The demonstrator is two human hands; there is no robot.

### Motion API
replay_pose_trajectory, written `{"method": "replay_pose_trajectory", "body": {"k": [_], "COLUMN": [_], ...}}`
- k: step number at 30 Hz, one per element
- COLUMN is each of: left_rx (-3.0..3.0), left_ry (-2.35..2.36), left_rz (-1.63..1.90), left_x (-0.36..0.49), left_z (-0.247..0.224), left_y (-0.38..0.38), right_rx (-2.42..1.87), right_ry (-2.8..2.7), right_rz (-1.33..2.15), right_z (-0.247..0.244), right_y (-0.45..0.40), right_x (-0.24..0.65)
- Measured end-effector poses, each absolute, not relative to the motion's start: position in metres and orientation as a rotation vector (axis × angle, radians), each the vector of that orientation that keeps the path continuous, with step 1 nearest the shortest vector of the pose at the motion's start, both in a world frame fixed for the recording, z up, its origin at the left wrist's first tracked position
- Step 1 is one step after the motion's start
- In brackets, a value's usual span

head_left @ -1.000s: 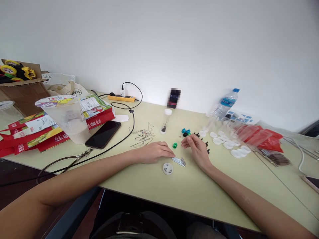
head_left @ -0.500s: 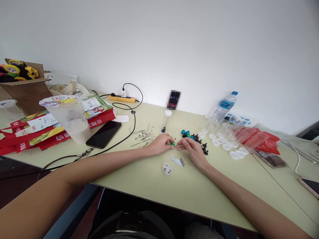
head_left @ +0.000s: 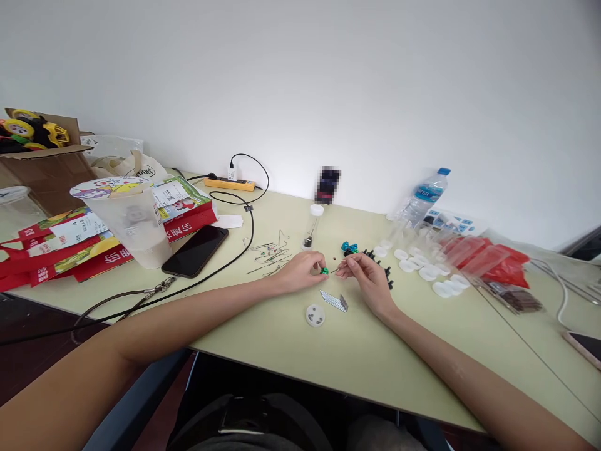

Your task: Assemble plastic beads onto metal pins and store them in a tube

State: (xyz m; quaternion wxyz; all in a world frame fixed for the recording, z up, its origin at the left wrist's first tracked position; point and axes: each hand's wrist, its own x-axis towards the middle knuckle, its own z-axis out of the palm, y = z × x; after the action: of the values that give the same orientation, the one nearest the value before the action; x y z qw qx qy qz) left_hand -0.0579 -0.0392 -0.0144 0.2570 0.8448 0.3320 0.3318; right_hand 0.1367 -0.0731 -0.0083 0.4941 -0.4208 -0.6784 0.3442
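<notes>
Between the closed fingers of my left hand (head_left: 305,270) is a small shiny green piece (head_left: 324,270). My right hand (head_left: 369,279) is closed in a pinch on a thin metal rod (head_left: 334,270), whose end points toward the green piece. In front of the hands lies a row of short silver rods (head_left: 334,300). Nearer me sits a round white cap (head_left: 315,316) with several tiny metal parts in it. Behind the right hand are blue pieces (head_left: 349,247) and black pegs (head_left: 389,275), partly hidden by it. Thin wires with coloured ends (head_left: 270,254) lie beyond my left forearm.
A clear tube with white cap (head_left: 312,228) stands behind the hands. White caps (head_left: 427,271), clear tubes (head_left: 474,260) and a water bottle (head_left: 429,194) are at right. At left are a phone (head_left: 196,250), a plastic cup (head_left: 126,219), a black cable (head_left: 206,275) and a power strip (head_left: 230,183).
My right hand has moved slightly right, and the gap between the rod and the green piece has widened. My left hand keeps its hold. The view has shifted a little.
</notes>
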Motion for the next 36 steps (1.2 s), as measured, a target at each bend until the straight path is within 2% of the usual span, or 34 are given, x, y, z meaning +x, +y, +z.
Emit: {"method": "replay_pose_trajectory", "body": {"k": [19,36], "left_rx": [2.174,2.176], "left_ry": [0.732,0.749], "left_rz": [0.829,0.836], "left_x": [-0.0572,-0.0573], "left_z": [-0.0198,-0.0186], "left_y": [-0.0357,-0.0328], "right_rx": [-1.01,-1.034], "right_ry": [-1.707,-1.956], "right_rz": [0.739,0.476], "right_z": [-0.0092,-0.0084], "right_y": [-0.0777,-0.0811], "right_x": [0.1376,0.1369]}}
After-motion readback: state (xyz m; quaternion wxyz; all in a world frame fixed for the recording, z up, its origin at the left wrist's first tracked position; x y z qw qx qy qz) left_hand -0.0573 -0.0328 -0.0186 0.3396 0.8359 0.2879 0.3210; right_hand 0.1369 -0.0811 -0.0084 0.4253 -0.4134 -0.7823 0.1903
